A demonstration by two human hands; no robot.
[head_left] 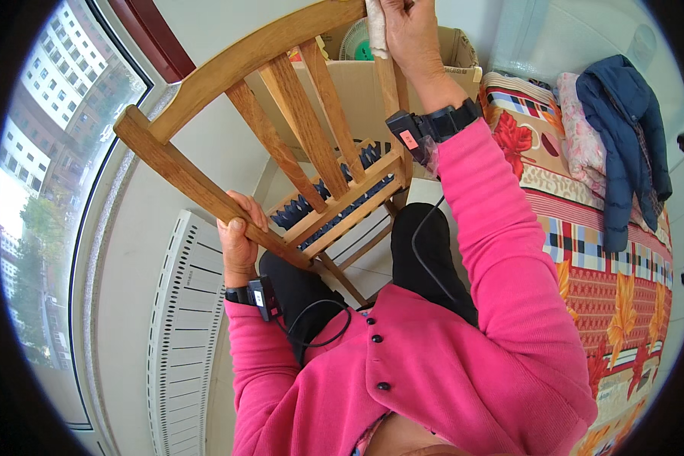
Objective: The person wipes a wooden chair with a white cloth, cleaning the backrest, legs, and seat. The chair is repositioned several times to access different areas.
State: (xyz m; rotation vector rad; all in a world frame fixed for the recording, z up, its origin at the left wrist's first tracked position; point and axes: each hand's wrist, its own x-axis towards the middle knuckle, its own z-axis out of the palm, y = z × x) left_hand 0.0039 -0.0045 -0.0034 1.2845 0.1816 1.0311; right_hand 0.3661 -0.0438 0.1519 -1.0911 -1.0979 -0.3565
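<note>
Left hand (240, 237) grips one post of the smooth wood chair (305, 133), in front of the person's lap; right hand (418, 36) holds a white cloth (377, 32) on the other. A brown box (361, 87) stands behind, a slotted metal heater (186, 319) left, a puffy blue coat (622, 133) on the flowery bed (596, 304) right.

Bright daylight, mainly from window (61, 228) at my left; sky patch outside burnt to white. Soft light on my pink sleeves (494, 197); black trousers (433, 254) sink toward darkness. Wooden chair (304, 129) and my left hand (239, 239) fairly crisp; buildings (61, 64) outside paler, hazier. Fisheye curve bends window edge and radiator (182, 327) near rim; corners black.
</note>
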